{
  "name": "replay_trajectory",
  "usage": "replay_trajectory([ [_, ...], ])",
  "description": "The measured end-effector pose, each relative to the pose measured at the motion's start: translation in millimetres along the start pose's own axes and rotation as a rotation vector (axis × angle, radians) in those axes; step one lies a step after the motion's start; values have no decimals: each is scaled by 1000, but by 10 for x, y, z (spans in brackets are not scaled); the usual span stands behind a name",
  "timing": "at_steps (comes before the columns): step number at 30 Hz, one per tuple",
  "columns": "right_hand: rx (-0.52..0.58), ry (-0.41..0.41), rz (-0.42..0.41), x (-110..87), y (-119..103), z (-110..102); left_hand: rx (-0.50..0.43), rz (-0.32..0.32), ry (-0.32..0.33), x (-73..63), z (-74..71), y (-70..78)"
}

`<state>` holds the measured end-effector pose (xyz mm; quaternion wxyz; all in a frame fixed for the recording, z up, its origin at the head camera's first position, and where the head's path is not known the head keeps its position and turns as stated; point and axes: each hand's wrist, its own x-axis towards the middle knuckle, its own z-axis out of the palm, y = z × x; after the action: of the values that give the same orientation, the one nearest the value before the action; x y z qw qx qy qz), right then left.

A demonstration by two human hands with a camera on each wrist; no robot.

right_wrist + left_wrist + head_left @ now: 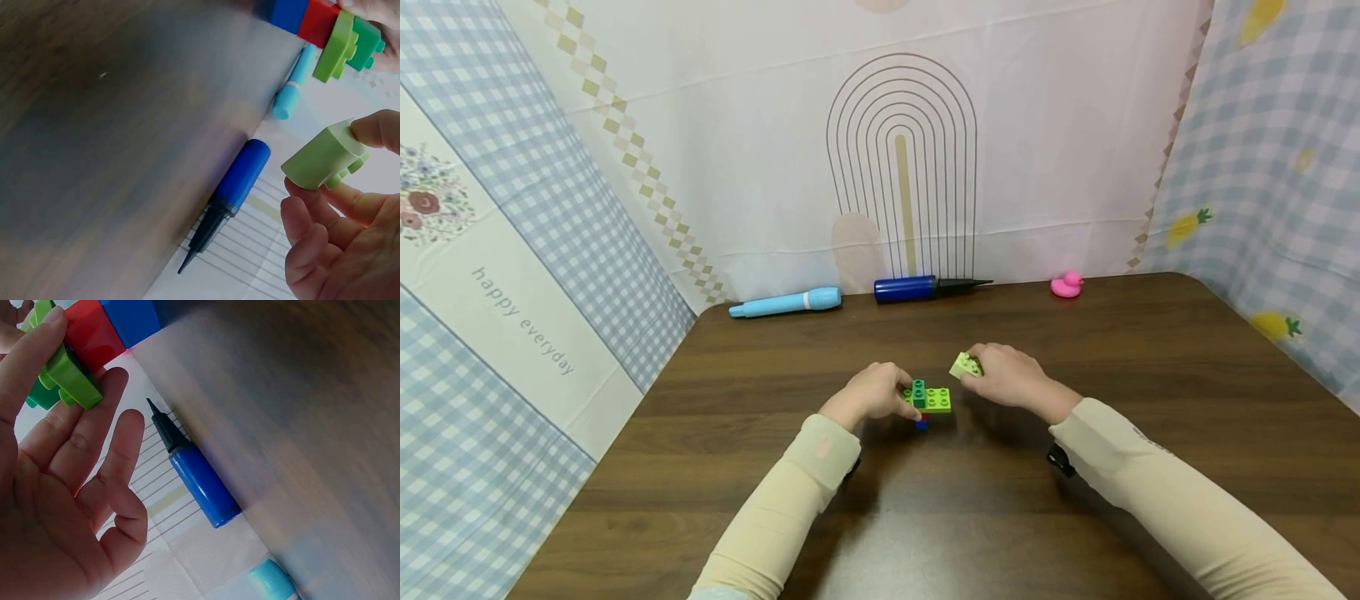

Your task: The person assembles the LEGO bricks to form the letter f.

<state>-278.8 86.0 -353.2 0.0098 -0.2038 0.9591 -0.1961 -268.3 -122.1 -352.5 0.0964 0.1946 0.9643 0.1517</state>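
My left hand [874, 392] pinches a small stack of toy building blocks between thumb and fingers. At its bottom is a blue brick [132, 322], then a red brick [95, 331]. Above them lies a wider lime-green studded plate [938, 402], crossed by a dark green brick [918, 393] on top. To the right, my right hand [1009, 377] grips a pale green brick [322, 156] with a curved side, thumb on one end and fingertips on the other. This brick is tilted and apart from the stack, a short way off its right side.
Along the back edge of the brown wooden table [700, 500] lie a light blue pen-shaped thing [786, 302], a blue hand pump [906, 289] with a black nozzle, and a pink rubber duck [1066, 285]. Patterned cloth [760, 167] hangs behind and at both sides.
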Motion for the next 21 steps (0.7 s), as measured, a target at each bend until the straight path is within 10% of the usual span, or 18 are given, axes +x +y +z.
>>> replay_trajectory([
  [21,-81,34,-157,-66,-327,-7,-19,8,-1,8,3,-13],
])
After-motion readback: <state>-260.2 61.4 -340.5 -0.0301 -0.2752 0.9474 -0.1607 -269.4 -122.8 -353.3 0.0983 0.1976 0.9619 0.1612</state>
